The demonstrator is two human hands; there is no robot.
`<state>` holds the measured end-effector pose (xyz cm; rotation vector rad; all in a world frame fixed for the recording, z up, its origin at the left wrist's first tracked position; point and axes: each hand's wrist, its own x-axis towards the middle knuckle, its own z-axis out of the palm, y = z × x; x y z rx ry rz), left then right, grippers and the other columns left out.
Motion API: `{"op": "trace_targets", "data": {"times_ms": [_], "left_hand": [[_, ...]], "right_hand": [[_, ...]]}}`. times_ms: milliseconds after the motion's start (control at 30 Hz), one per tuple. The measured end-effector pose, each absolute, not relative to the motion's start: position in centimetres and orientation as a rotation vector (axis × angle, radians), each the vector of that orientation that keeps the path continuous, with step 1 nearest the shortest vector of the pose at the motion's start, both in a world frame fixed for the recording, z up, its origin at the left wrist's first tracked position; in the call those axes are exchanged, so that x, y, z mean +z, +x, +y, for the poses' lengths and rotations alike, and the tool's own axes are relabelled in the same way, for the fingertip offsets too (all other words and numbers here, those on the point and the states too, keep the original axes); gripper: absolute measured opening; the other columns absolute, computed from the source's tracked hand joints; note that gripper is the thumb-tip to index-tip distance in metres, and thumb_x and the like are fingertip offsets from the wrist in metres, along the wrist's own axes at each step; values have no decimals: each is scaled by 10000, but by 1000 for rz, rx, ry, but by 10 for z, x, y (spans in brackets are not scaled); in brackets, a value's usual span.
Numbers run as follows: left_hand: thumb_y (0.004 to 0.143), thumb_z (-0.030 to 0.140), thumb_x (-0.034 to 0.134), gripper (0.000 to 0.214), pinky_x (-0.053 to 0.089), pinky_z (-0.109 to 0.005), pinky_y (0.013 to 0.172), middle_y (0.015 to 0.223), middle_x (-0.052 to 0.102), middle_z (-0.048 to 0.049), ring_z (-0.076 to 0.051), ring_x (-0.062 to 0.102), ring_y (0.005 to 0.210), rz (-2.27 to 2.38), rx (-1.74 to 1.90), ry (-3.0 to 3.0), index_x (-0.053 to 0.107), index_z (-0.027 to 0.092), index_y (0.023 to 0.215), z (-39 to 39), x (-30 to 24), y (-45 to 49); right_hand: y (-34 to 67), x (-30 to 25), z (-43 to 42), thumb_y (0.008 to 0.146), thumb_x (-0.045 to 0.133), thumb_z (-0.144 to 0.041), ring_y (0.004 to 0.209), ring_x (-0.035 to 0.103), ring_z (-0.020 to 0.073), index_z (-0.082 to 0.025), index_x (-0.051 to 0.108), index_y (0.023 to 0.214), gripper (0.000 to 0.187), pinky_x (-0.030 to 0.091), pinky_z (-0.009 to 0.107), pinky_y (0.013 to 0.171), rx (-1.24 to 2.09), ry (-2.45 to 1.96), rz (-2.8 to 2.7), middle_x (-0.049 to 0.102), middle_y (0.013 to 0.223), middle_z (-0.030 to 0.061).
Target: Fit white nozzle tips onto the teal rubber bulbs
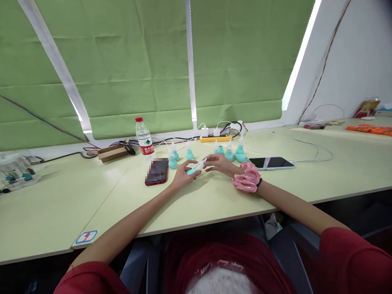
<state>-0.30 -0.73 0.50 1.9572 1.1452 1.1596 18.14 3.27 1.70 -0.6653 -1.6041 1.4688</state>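
A: Head view: what do the hands hold?
B: Left hand (183, 173) and right hand (218, 162) both grip one teal dropper bottle (195, 168), just right of the red phone (157, 172).

Bare table (214, 196) near the edge; teal bottles (229, 154) and, seemingly, cables crowd behind.

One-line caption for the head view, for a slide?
Both hands, left hand and right hand, hold a small teal dropper bottle over table.
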Motion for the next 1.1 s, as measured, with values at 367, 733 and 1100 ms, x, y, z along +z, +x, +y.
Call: {"op": "trace_targets", "data": {"times_ms": [367, 733, 1100], "left_hand": [[614, 402, 608, 386, 377, -193, 438, 539, 555, 5, -80, 471, 432, 1106, 1223, 1945, 525, 135, 879, -4, 1, -4], [721, 389, 520, 318, 423, -225, 577, 802, 647, -44, -133, 576, 623, 1311, 1376, 2450, 561, 169, 946, -13, -2, -2], [800, 341, 409, 318, 399, -236, 514, 758, 659, -69, -169, 604, 627, 1626, 1208, 2973, 540, 152, 1020, -11, -5, 0]], "right_hand": [[180, 13, 34, 492, 734, -246, 662, 629, 166, -115, 551, 608, 253, 502, 313, 680, 1465, -665, -1535, 639, 690, 28], [184, 18, 28, 559, 708, -216, 689, 633, 170, -118, 550, 603, 192, 489, 298, 714, 1678, -646, -1512, 648, 675, 45], [182, 11, 32, 649, 643, -174, 738, 628, 154, -108, 585, 675, 92, 508, 251, 708, 1792, -695, -1434, 656, 734, 61]]}}
